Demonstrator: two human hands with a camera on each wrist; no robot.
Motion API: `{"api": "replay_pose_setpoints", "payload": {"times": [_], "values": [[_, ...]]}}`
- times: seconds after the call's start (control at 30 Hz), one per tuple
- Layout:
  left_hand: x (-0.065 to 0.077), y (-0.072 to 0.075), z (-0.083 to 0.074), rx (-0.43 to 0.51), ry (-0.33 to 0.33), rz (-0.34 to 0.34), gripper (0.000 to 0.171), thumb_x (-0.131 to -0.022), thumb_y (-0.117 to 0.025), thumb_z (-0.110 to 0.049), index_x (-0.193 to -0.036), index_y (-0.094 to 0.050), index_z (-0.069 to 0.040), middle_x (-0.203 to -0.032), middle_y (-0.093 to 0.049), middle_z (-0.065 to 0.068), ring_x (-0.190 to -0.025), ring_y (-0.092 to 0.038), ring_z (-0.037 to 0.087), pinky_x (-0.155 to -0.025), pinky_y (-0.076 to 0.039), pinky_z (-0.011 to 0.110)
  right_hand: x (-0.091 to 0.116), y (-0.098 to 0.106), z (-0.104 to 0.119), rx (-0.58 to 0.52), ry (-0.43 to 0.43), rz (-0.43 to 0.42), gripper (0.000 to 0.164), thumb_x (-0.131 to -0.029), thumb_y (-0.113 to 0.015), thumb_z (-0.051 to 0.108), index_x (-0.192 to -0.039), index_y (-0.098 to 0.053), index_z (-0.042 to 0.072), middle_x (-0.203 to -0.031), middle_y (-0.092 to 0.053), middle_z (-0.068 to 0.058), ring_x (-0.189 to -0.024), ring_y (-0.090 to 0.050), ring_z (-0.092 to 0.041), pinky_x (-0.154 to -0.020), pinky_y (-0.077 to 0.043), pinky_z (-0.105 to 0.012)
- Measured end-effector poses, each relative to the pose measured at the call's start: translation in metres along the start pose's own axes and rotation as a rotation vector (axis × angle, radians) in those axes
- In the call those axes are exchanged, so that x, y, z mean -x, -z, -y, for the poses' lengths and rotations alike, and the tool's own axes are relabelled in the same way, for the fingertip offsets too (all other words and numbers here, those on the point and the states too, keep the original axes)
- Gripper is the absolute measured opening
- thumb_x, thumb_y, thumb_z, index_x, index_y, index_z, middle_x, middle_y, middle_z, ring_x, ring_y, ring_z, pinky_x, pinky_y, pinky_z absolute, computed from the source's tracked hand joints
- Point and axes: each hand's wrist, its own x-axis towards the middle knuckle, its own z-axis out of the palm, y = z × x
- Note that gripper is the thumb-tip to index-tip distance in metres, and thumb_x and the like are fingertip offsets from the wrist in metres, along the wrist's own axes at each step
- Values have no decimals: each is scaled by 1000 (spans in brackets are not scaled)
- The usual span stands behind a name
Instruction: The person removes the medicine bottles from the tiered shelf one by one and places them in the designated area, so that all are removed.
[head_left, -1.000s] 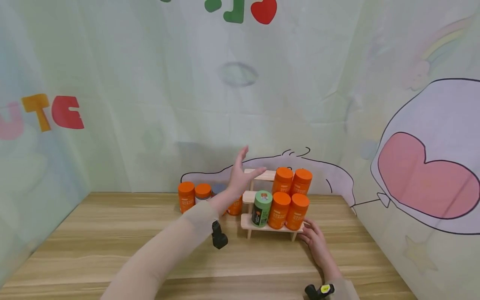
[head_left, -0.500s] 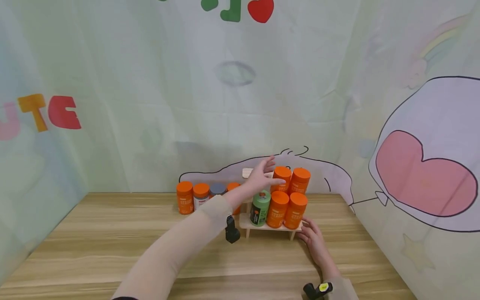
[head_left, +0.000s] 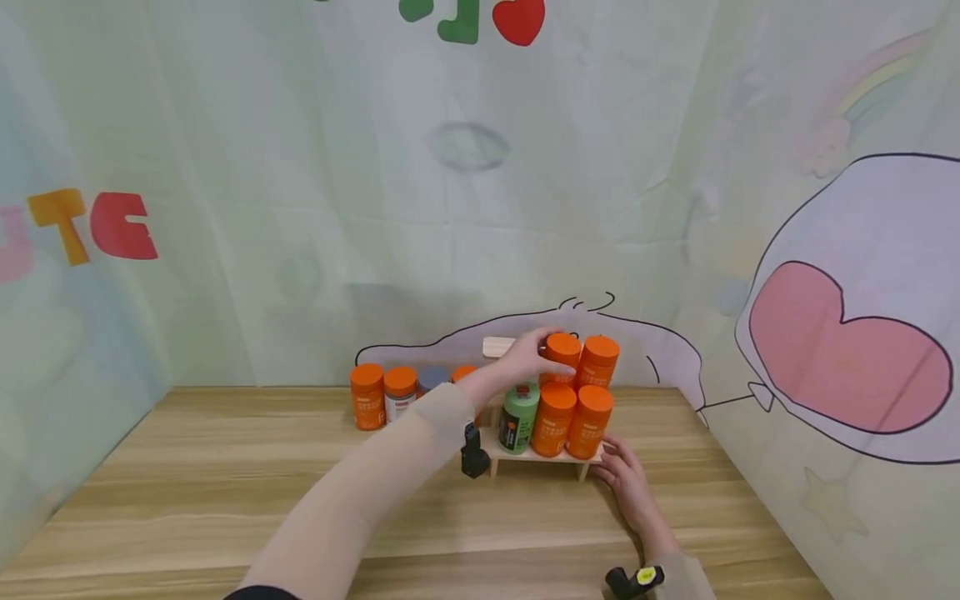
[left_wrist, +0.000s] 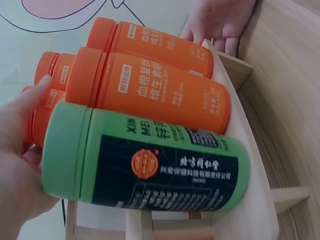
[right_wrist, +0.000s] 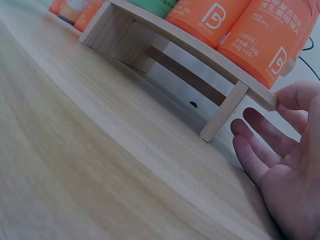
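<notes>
My left hand (head_left: 521, 358) reaches over the green bottle (head_left: 519, 417) to the stepped wooden rack (head_left: 498, 347). Its thumb lies in front of the left orange vitamin bottle (head_left: 562, 347) on the upper part of the rack, and the fingers curl round behind it. Another orange bottle (head_left: 599, 360) stands to the right of that one. In front, two more orange bottles share the lowest board with the green one. My right hand (right_wrist: 295, 155) touches the right end of that board (right_wrist: 257, 90) with one digit, the other fingers loosely bent beside the rack's leg (right_wrist: 225, 110).
Left of the rack stand an orange bottle (head_left: 367, 397), a white-labelled bottle with an orange lid (head_left: 400, 393), a bottle with a grey-blue lid (head_left: 433, 379) and another orange one (head_left: 464, 372), partly behind my left arm. A printed curtain (head_left: 300, 250) hangs behind the wooden table (head_left: 187, 467).
My left hand has moved right from the rack's left end and closed round the left upper orange bottle. The right hand has stayed at the rack's right end.
</notes>
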Motion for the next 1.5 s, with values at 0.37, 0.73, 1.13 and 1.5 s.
{"api": "replay_pose_setpoints", "payload": {"times": [0.37, 0.73, 1.13, 1.5], "values": [[2, 0, 2, 26, 9, -20, 67, -83, -79, -20, -142, -48, -13, -136, -58, 7, -123, -55, 25, -107, -45, 42, 4, -3, 1, -22, 1, 7, 39, -101, -41, 8, -138, -38, -5, -113, -52, 1, -95, -60, -3, -86, -52, -20], [6, 2, 3, 48, -10, -46, 65, -82, -80, -16, -140, -52, -14, -134, -60, 7, -120, -58, 25, -103, -48, 41, 3, -3, 0, -21, 8, 2, 38, -101, -41, 9, -137, -39, -5, -112, -52, 1, -95, -60, -2, -85, -52, -19], [16, 17, 6, 83, -57, -85, 67, -80, -82, -16, -140, -53, -15, -134, -60, 8, -123, -56, 27, -104, -47, 43, 2, -4, 1, -18, -17, -5, 41, -101, -40, 7, -139, -36, -6, -113, -52, 1, -95, -60, -2, -86, -52, -19], [27, 42, 8, 137, -156, -92, 66, -78, -81, -8, -139, -54, -10, -130, -63, 11, -115, -59, 26, -100, -50, 40, 1, -1, 2, -21, -2, -3, 40, -101, -40, 7, -138, -36, -7, -113, -52, 0, -94, -61, -1, -86, -52, -19]]}}
